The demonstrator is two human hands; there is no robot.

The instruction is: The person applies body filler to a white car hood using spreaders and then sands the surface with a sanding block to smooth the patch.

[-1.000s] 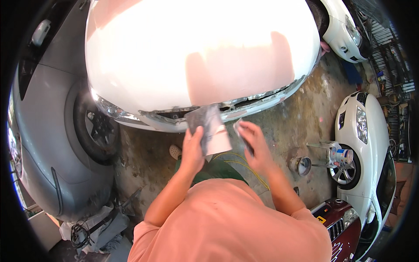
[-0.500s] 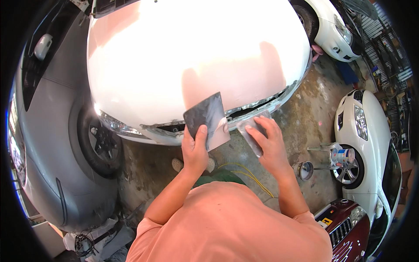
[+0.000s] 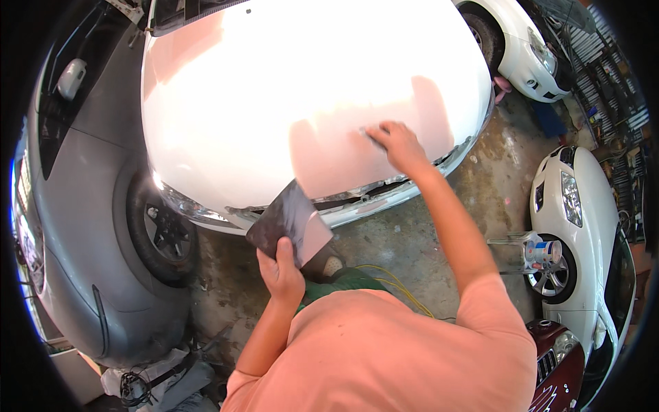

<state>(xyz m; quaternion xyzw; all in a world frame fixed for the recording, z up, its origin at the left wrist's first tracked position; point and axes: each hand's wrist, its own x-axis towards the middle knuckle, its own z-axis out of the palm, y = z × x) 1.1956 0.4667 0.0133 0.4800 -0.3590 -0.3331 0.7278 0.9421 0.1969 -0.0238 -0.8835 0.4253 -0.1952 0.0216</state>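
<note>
My left hand grips a dark flat board, thumb on top, with pale pinkish paste smeared over its right side. It is held tilted, in front of the car's front edge. My right hand reaches over the white car's hood. Its fingers are closed on a thin flat spreader, seen almost edge-on at the hood's shaded front part. Whether the spreader presses fully on the paint is hard to see. An open gap runs along the hood's front edge.
A grey car stands close on the left, white cars on the right, and a dark red one at lower right. A can sits on a small stand. A yellow hose lies on the floor.
My right hand has moved forward from beside the board onto the hood with the spreader. My left hand has drawn the board back and to the left, turning it.
</note>
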